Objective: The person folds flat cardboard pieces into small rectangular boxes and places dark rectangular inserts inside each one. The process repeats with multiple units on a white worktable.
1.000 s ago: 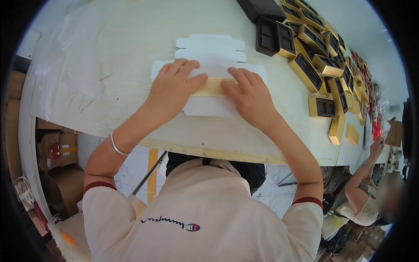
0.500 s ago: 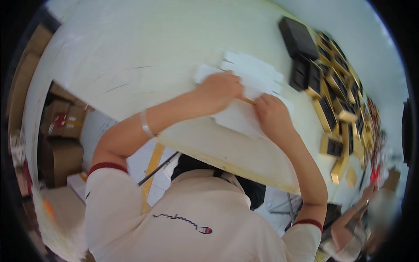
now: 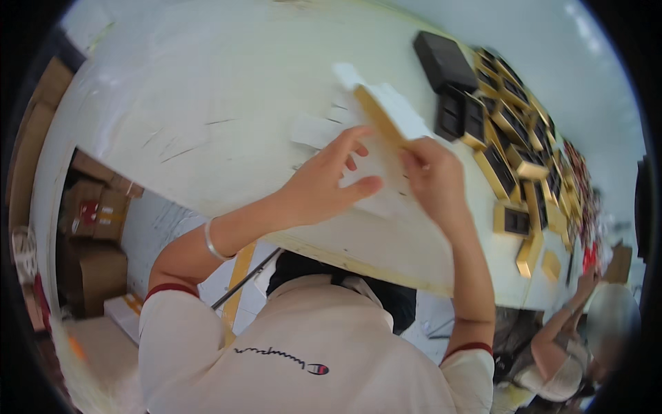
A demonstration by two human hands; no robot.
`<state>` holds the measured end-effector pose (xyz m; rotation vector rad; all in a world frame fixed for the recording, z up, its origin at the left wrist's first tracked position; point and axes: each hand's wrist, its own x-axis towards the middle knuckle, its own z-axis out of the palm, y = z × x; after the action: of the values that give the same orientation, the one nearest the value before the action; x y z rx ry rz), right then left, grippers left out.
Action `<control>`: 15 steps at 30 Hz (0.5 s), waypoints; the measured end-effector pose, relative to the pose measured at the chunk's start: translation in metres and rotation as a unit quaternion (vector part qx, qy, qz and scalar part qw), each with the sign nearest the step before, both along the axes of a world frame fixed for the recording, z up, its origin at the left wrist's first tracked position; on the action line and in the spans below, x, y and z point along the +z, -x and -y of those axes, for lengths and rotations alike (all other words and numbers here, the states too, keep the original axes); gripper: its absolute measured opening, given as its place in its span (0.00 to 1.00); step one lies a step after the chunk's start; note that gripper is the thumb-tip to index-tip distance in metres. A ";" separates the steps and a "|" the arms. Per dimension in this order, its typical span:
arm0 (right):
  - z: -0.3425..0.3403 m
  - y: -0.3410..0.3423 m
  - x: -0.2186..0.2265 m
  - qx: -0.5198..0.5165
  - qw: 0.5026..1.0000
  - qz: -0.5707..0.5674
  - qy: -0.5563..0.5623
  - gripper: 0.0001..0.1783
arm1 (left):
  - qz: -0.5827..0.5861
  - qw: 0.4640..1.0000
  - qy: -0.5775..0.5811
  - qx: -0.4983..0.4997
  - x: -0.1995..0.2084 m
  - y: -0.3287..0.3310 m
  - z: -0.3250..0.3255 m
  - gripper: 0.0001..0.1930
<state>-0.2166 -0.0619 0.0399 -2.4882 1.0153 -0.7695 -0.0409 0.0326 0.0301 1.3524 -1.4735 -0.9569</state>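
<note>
My right hand grips the near end of a card box blank, white on its inner face, with a gold side panel folded up. The blank is raised and tilted above the table. My left hand is just left of it, empty, with thumb and fingers spread apart. Beneath the hands a pale flat sheet lies on the table, partly hidden by my left hand; I cannot tell whether it is a second blank.
The white table has dark scratches on its left. On the right stand a dark block-shaped box, black trays and many gold boxes with black inserts. Cartons sit lower left. Another person works at the lower right.
My right hand has lifted the blank off the table, turning its gold side into view. My left hand has let go and moved down and left, its fingers opening.
</note>
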 end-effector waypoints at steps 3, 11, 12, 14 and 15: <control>-0.038 -0.012 -0.003 0.063 0.992 -0.048 0.102 0.10 | -0.227 0.972 -0.054 -0.028 -0.015 0.008 0.000 0.25; -0.048 0.055 0.007 0.193 0.944 -0.085 0.254 0.31 | -0.016 0.982 -0.167 -0.086 0.004 -0.033 0.037 0.22; -0.041 0.062 0.007 0.180 0.932 -0.115 0.291 0.26 | -0.060 0.973 -0.189 -0.114 0.001 -0.042 0.045 0.22; -0.033 0.073 0.000 0.196 0.907 -0.136 0.348 0.22 | -0.022 0.955 -0.253 -0.156 0.013 -0.042 0.057 0.23; -0.031 0.075 -0.006 0.204 0.891 -0.146 0.377 0.20 | -0.003 0.943 -0.283 -0.176 0.017 -0.042 0.063 0.24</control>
<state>-0.2921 -0.0310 0.0339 -3.4020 0.2239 -0.7569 0.0013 -0.0304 0.0472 1.4954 -1.5290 -1.7124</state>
